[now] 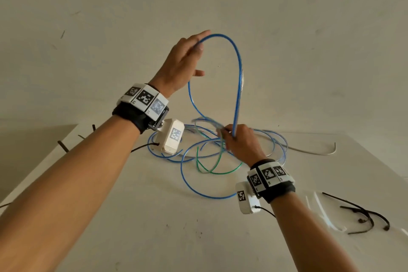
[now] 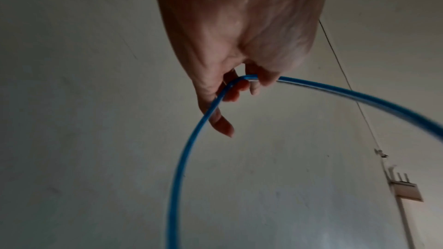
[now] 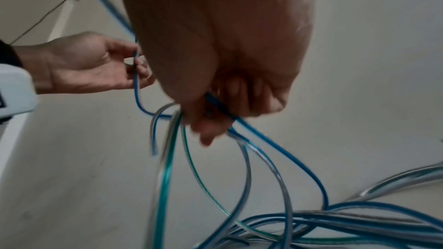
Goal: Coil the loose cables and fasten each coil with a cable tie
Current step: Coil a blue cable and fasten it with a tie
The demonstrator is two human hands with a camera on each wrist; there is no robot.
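A long blue cable (image 1: 238, 66) arcs up from the white table (image 1: 132, 216) in a tall loop. My left hand (image 1: 187, 57) is raised and pinches the loop's top between thumb and fingers (image 2: 242, 86). Lower and to the right, my right hand (image 1: 238, 139) grips the gathered blue strands (image 3: 215, 105) above the table. A tangle of blue cable (image 1: 198, 152) and a green cable (image 1: 212, 168) lies under both hands. In the right wrist view, blue and green strands (image 3: 263, 215) hang from my fist.
Black cable ties (image 1: 362, 212) lie near a clear plastic sheet (image 1: 320, 207) at the right edge. More black ties (image 1: 64, 146) sit at the table's left edge. A white cable (image 1: 318, 151) lies at the back right. A plain wall (image 1: 110, 28) stands behind.
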